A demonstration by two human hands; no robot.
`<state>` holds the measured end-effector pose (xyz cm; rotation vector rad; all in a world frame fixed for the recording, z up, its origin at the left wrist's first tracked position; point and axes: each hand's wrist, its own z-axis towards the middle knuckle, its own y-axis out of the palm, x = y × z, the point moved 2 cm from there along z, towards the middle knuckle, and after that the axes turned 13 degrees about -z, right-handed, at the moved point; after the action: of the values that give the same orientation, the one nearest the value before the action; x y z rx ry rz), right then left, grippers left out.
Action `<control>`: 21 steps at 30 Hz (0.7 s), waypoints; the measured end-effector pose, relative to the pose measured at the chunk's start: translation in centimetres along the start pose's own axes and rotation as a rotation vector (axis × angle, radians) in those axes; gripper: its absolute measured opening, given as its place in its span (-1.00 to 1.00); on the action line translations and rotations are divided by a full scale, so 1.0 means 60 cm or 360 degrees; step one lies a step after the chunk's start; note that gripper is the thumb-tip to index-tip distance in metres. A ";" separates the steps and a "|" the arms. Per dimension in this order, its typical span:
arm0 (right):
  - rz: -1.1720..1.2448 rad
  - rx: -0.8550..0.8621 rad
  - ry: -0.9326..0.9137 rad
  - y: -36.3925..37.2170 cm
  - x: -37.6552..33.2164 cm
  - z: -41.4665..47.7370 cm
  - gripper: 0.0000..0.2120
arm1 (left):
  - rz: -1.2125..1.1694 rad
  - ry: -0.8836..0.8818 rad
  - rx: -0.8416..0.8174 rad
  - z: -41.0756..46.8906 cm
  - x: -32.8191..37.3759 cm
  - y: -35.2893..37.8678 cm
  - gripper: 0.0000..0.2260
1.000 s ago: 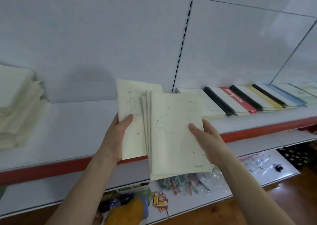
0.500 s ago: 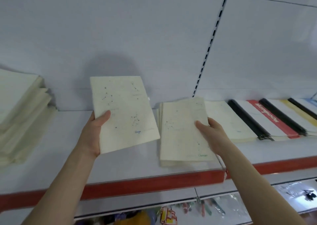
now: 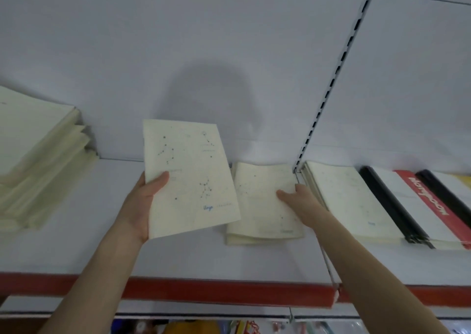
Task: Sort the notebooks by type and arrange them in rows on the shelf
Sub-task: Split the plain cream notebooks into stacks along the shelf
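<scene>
A cream notebook (image 3: 190, 178) printed with constellation dots is held in the left hand (image 3: 142, 206). The grip is closed on its lower left edge, the thumb laid across the cover and the fingers hidden behind it. The notebook is raised above the shelf (image 3: 76, 247) and tilted, its top toward the back panel (image 3: 178, 40); its lower right corner overlaps the view of the stack beside it.

That stack (image 3: 262, 206), of the same cream type, lies flat on the shelf. The right hand (image 3: 297, 198) is rested on its top cover near the right edge, fingers spread and flat; nothing is clasped, and the grip is open.

Just to the right, past the slotted upright (image 3: 334, 79), a second cream pile (image 3: 349, 201) is laid flat. Beyond it a row of overlapping black-spined notebooks (image 3: 387, 203) is set, one with a red cover (image 3: 428, 196) bearing white lettering, and a strip of yellow is seen at the far right.

At the far left of the shelf a thicker, loosely squared heap (image 3: 38, 160) of cream notebooks is piled against the back panel, well apart from the hands. The shelf front is edged by a red strip (image 3: 204, 290). Below it, coloured goods are glimpsed but are too blurred to be told.
</scene>
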<state>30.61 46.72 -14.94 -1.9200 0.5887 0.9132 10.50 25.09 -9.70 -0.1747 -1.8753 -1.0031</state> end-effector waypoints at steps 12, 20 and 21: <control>-0.0058 0.0363 -0.0446 -0.053 -0.044 -0.055 -0.65 | -0.0036 -0.0142 -0.0140 0.000 -0.047 0.084 -0.86; 0.0076 0.0446 -0.0359 -0.144 -0.003 -0.122 -0.67 | 0.0074 -0.0223 -0.0332 -0.010 -0.166 0.254 -0.82; 0.0073 0.0528 -0.0323 -0.166 0.008 -0.120 -0.66 | 0.0204 -0.0115 -0.0364 -0.012 -0.182 0.279 -0.80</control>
<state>40.51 45.19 -7.79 -1.5041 0.6222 0.9603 25.23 38.63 -8.88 -0.4660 -1.7857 -1.1333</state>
